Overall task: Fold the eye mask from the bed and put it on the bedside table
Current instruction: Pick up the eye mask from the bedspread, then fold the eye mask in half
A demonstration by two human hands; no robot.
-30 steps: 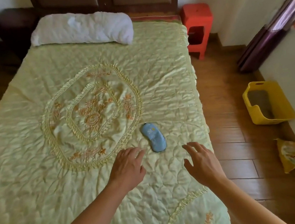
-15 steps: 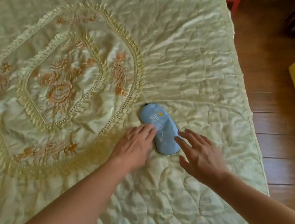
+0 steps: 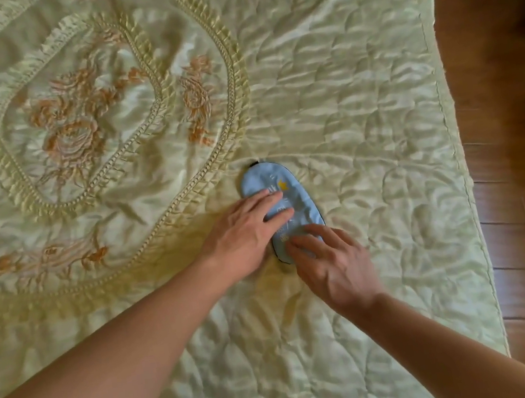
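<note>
On a quilted pale-green satin bed (image 3: 357, 94), a light-blue fabric eye mask (image 3: 290, 195) lies flat. Left hand (image 3: 245, 234) and right hand (image 3: 332, 263) press open fingers on it, gripping nothing.

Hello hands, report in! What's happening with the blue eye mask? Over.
Left hand and right hand: open, fingers flat on the eye mask. Mask unfolded, lying on the bedspread. Nothing in the way.

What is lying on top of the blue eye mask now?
Fingers of the left hand and right hand rest on the eye mask. Its near end is covered by them.
</note>
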